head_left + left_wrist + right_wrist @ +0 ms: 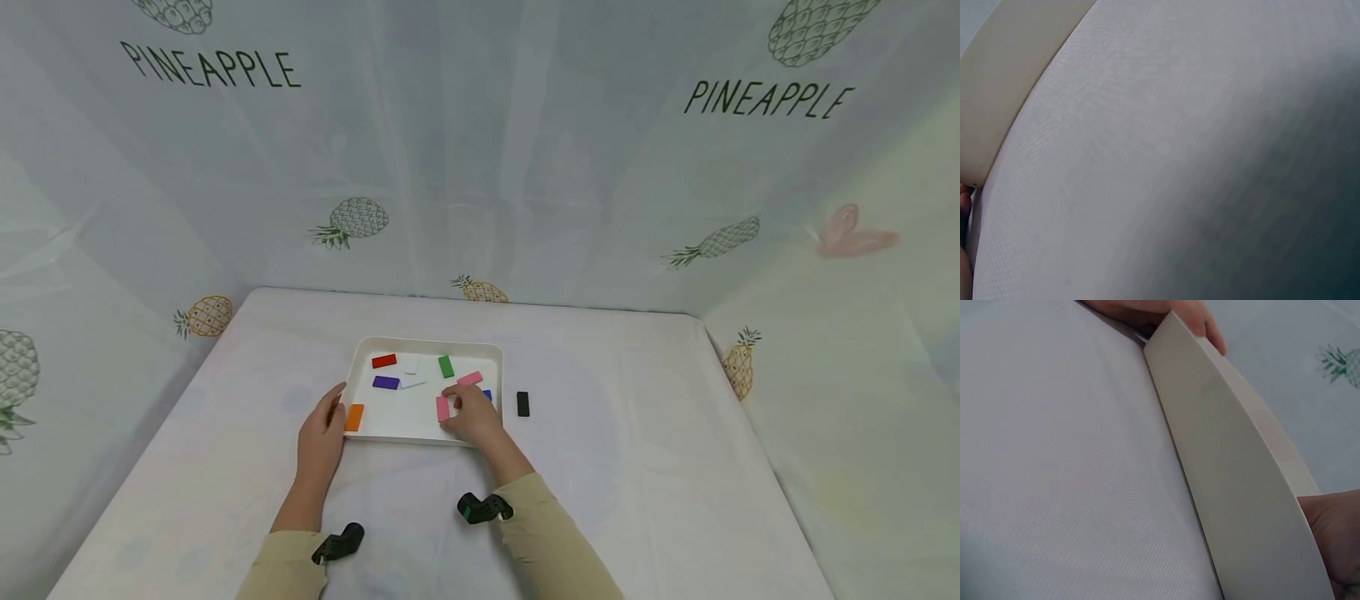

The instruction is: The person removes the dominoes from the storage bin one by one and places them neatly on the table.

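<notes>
A shallow white tray [408, 421] lies on the table with several small rectangular blocks in it. My left hand [321, 442] grips its left rim, the thumb hooked over the edge close to an orange block [354, 417]. Over the right part of the tray, my right hand [476, 418] pinches a pink block [442, 408] between thumb and fingers. Another pink block [470, 378] lies just beyond that hand, and a blue block [487, 394] is partly hidden by it. In the right wrist view, the tray's front wall [1222, 450] covers most of the right hand.
Farther back in the tray are a red block [384, 361], a purple block [386, 382], a green block [446, 367] and white pieces [412, 365]. A black block [522, 404] lies on the white-covered table [637, 458], right of the tray. Pineapple-print curtains [480, 167] surround the table.
</notes>
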`<state>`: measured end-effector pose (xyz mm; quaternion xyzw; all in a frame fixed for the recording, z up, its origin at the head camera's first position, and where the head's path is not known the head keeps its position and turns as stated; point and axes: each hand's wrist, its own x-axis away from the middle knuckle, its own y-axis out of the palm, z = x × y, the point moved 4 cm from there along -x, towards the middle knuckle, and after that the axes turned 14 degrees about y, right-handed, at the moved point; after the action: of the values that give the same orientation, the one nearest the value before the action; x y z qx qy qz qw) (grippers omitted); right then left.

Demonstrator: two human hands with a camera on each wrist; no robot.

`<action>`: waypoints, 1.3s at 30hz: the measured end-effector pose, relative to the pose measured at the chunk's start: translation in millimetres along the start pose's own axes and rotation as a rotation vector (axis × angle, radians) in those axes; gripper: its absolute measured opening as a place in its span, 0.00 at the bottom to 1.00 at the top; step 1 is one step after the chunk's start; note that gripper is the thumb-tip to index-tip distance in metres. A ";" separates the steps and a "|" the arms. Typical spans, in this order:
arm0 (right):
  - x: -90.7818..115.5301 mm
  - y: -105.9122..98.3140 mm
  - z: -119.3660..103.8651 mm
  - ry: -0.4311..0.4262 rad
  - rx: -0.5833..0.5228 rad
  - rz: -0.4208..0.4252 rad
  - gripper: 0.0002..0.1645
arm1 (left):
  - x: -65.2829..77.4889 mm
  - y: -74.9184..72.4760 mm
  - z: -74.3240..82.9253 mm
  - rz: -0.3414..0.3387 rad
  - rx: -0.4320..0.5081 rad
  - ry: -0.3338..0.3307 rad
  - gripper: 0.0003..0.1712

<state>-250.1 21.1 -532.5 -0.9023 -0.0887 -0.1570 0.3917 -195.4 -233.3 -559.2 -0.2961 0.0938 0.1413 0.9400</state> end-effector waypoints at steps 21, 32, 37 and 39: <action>0.7 -1.5 0.4 0.006 -0.038 0.007 0.27 | -0.8 0.2 0.2 -0.002 -0.002 0.004 0.26; 3.6 -5.6 1.4 -0.005 -0.119 -0.019 0.27 | -1.2 1.9 2.8 -0.004 -0.001 0.000 0.26; 2.1 -4.6 -0.1 -0.057 -0.110 -0.020 0.28 | -1.0 0.3 1.2 -0.005 -0.002 -0.009 0.26; 2.4 -4.4 -1.1 -0.093 -0.111 -0.018 0.28 | -0.6 -0.8 0.9 -0.005 -0.001 -0.014 0.26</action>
<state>-249.3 23.4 -527.9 -0.9280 -0.1061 -0.1233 0.3353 -195.6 -233.5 -557.9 -0.2960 0.0864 0.1409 0.9408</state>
